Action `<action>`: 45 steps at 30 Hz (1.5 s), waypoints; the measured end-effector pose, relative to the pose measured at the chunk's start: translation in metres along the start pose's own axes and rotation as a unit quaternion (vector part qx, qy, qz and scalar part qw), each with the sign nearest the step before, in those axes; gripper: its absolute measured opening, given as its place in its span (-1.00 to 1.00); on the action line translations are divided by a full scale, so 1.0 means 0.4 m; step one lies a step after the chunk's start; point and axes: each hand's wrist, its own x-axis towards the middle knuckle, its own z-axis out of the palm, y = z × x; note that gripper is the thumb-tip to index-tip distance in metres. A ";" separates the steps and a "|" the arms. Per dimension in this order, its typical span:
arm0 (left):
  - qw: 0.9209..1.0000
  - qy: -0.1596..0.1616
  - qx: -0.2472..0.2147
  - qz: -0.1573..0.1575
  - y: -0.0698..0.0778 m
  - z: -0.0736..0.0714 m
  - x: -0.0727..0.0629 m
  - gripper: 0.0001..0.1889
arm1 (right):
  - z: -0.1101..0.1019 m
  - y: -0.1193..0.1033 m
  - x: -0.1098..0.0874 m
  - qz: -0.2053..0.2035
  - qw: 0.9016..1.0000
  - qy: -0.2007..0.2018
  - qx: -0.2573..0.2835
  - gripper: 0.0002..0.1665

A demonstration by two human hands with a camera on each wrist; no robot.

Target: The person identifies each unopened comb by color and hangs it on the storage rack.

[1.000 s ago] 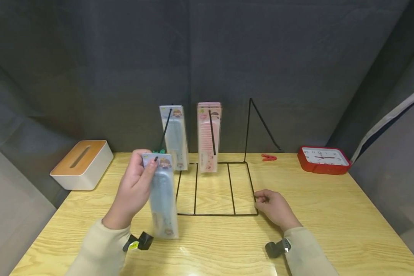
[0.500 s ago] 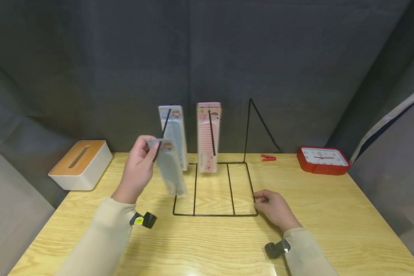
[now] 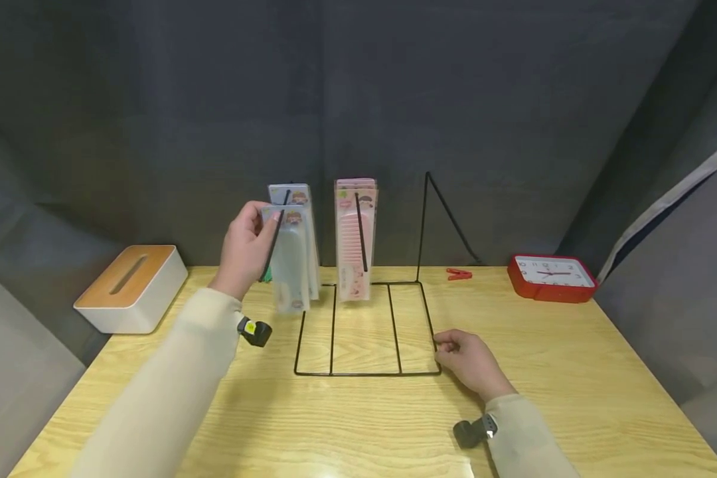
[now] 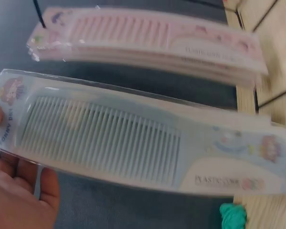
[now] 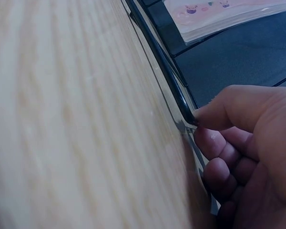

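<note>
In the head view my left hand point(image 3: 245, 249) pinches the top corner of a packaged light-blue comb point(image 3: 291, 269). The left hook of a black wire rack point(image 3: 367, 374) passes through the top of that package. Another blue comb package point(image 3: 301, 194) hangs farther back on the same hook, mostly hidden. Thumb and fingers hold the pack's header end in the left wrist view, with the comb's teeth point(image 4: 100, 138) showing through the plastic. My right hand point(image 3: 469, 362) pinches the right side bar point(image 5: 167, 71) of the rack's base.
Several pink comb packages point(image 3: 354, 259) hang on the middle hook; the right hook point(image 3: 451, 212) is bare. A red clip point(image 3: 459, 273) and red clock point(image 3: 552, 277) lie to the right. A tissue box point(image 3: 131, 289) stands left. Something green point(image 4: 233, 216) sits behind the left hook.
My left hand has moved up and away from me, sliding the blue comb package back along the left hook toward the one behind it. The right hand has stayed on the rack.
</note>
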 end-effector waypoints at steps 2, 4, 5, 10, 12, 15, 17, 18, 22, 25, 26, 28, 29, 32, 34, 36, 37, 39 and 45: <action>1.000 -0.001 0.010 -0.002 -0.001 0.002 0.017 -0.71 | 0.001 0.001 0.001 -0.002 1.000 0.002 -0.003 -0.65; 1.000 -0.001 0.014 -0.008 -0.002 0.006 0.033 -0.70 | 0.001 0.002 0.002 -0.002 1.000 0.003 -0.005 -0.66; 1.000 0.000 0.017 -0.010 -0.002 0.008 0.040 -0.69 | 0.001 0.003 0.003 -0.002 1.000 0.003 -0.006 -0.66; 0.999 0.015 0.025 -0.019 -0.006 0.021 0.069 -0.70 | 0.003 0.006 0.005 0.000 1.000 0.001 -0.006 -0.66; 0.999 0.022 0.030 -0.024 -0.008 0.024 0.080 -0.70 | 0.005 0.008 0.005 0.002 1.000 0.002 -0.005 -0.67; 0.998 0.040 0.039 -0.028 -0.006 0.028 0.089 -0.70 | 0.007 0.009 0.004 0.004 1.000 0.004 -0.008 -0.67; 0.997 0.057 0.046 -0.035 -0.006 0.029 0.091 -0.69 | 0.008 0.008 0.004 0.007 1.000 0.005 -0.007 -0.67; 0.996 0.067 0.049 -0.038 -0.006 0.030 0.090 -0.69 | 0.008 0.006 0.003 0.008 1.000 0.005 -0.007 -0.67; 0.992 0.100 0.059 -0.046 -0.012 0.031 0.083 -0.68 | 0.009 0.000 0.000 0.010 1.000 0.003 -0.005 -0.67; 0.991 0.111 0.061 -0.042 -0.017 0.033 0.081 -0.68 | 0.011 -0.002 0.000 0.011 1.000 0.002 -0.007 -0.67; 0.991 0.114 0.062 -0.040 -0.018 0.033 0.081 -0.68 | 0.012 -0.002 0.000 0.010 1.000 0.003 -0.007 -0.67; 0.991 0.116 0.060 -0.037 -0.021 0.033 0.078 -0.68 | 0.014 -0.002 0.002 0.010 1.000 0.006 -0.007 -0.67; 0.991 0.116 0.058 -0.036 -0.024 0.033 0.077 -0.68 | 0.015 -0.002 0.004 0.010 1.000 0.007 -0.008 -0.67; 0.992 0.109 0.057 -0.035 -0.041 0.028 0.062 -0.68 | 0.018 -0.001 0.003 0.006 1.000 0.011 -0.009 -0.69; 0.992 0.103 0.059 -0.035 -0.061 0.024 0.045 -0.68 | 0.019 0.000 0.001 -0.002 1.000 0.021 -0.010 -0.72; 0.993 0.097 0.063 -0.031 -0.087 0.021 0.023 -0.70 | 0.018 0.002 -0.005 -0.018 0.999 0.040 -0.012 -0.75; 0.993 0.094 0.068 -0.026 -0.101 0.021 0.011 -0.70 | 0.016 0.003 -0.008 -0.026 0.998 0.055 -0.014 -0.77; 0.994 0.081 0.077 -0.015 -0.122 0.020 -0.016 -0.70 | 0.008 0.002 -0.017 -0.039 0.995 0.090 -0.019 -0.79; 0.995 0.003 0.095 0.027 -0.145 0.014 -0.110 -0.50 | -0.030 -0.027 -0.050 -0.088 0.982 0.153 -0.068 -0.75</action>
